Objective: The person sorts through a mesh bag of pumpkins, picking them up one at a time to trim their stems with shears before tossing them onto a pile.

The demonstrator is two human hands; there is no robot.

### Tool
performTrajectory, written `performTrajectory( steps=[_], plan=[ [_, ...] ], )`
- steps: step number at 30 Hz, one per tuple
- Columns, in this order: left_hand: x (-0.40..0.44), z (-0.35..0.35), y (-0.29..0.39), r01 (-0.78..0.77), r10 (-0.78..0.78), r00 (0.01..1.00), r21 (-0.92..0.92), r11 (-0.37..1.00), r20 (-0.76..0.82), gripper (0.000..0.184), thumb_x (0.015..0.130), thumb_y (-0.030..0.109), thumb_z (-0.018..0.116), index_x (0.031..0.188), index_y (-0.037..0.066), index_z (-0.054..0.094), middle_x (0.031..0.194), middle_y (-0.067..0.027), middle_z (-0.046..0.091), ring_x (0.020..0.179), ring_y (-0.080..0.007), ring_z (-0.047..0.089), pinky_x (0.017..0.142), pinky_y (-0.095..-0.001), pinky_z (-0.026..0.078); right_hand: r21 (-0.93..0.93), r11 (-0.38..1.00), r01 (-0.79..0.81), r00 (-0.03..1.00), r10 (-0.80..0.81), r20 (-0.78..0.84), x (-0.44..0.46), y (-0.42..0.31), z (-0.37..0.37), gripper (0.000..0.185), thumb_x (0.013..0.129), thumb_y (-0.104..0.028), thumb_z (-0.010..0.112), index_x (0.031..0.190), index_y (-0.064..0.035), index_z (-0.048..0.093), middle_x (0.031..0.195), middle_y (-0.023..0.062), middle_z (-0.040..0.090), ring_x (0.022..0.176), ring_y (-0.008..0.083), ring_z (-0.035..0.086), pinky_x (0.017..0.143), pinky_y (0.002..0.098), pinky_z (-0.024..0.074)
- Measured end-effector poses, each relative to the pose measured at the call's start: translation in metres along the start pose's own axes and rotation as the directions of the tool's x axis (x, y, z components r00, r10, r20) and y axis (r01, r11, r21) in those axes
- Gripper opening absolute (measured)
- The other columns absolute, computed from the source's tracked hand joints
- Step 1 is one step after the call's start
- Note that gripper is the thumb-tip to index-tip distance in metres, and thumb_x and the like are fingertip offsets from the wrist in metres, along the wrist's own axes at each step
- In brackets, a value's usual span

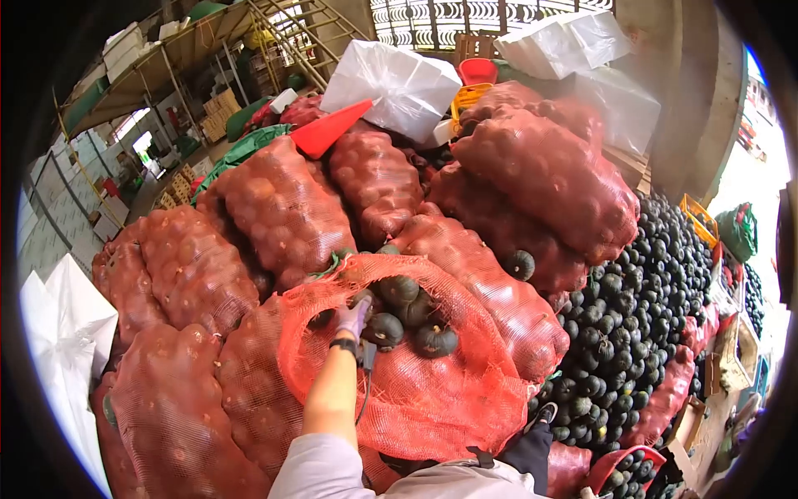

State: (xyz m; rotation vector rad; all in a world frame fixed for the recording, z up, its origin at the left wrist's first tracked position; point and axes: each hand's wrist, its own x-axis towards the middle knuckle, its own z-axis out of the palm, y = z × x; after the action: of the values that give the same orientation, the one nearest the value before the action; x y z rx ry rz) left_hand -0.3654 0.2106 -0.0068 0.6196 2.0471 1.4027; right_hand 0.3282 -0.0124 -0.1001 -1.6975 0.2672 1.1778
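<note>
My left hand [353, 318], in a pale purple glove with a black band at the wrist, reaches into the open mouth of a red mesh sack [432, 399]. Its fingers are curled against a dark green round squash [363, 297], partly hidden by the hand. Right beside it lie more squashes: one [383, 330] close to the wrist, one [399, 289] behind, and one [435, 340] to the right. A thin dark cable hangs near my wrist. My right hand is out of view.
Filled red mesh sacks [287, 212] surround the open one, some stacked [549, 175] at the back right. A large heap of squashes [615, 333] lies to the right. A red scoop-like piece [331, 129] and a white wrapped bundle [391, 87] rest on the sacks behind.
</note>
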Motion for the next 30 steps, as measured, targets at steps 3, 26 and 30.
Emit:
performTrajectory(
  steps=[3,26,30],
  plan=[
    [-0.065,-0.029,0.013,0.304,-0.204,0.951,-0.602,0.738,0.231,0.083,0.075,0.065,0.072,0.133,0.009,0.053,0.118,-0.0173,0.065,0.095,-0.0378,0.067,0.068,-0.0395,0.062,-0.014,1.0,0.023,0.998,-0.024,-0.051,0.012,-0.004,-0.016,0.034,0.086,-0.05,0.062,0.095,-0.0181,0.058,0.068,0.0058,0.059,0.053,0.0253,0.054,0.046,0.0371,0.0426],
    [-0.312,0.081,0.033,0.72,0.087,0.579,-0.559,0.411,0.811,0.07,0.089,0.067,0.053,0.127,0.008,0.057,0.123,-0.0103,0.063,0.114,-0.0269,0.06,0.103,-0.043,0.046,0.085,-0.309,0.947,-0.16,-0.225,0.961,-0.258,-0.031,0.206,0.03,0.077,-0.013,0.068,0.106,-0.0109,0.059,0.085,0.0125,0.06,0.084,0.0344,0.06,0.074,0.0466,0.0466],
    [-0.315,0.087,0.017,0.699,0.008,0.623,-0.562,0.442,0.782,0.064,0.092,0.062,0.052,0.129,0.01,0.056,0.124,-0.0094,0.063,0.115,-0.026,0.06,0.105,-0.043,0.045,-0.079,-0.106,0.991,0.071,-0.078,0.994,-0.259,-0.035,0.187,0.024,0.083,-0.013,0.064,0.106,-0.0091,0.059,0.088,0.0159,0.064,0.079,0.0375,0.064,0.066,0.0447,0.0514]
  ],
)
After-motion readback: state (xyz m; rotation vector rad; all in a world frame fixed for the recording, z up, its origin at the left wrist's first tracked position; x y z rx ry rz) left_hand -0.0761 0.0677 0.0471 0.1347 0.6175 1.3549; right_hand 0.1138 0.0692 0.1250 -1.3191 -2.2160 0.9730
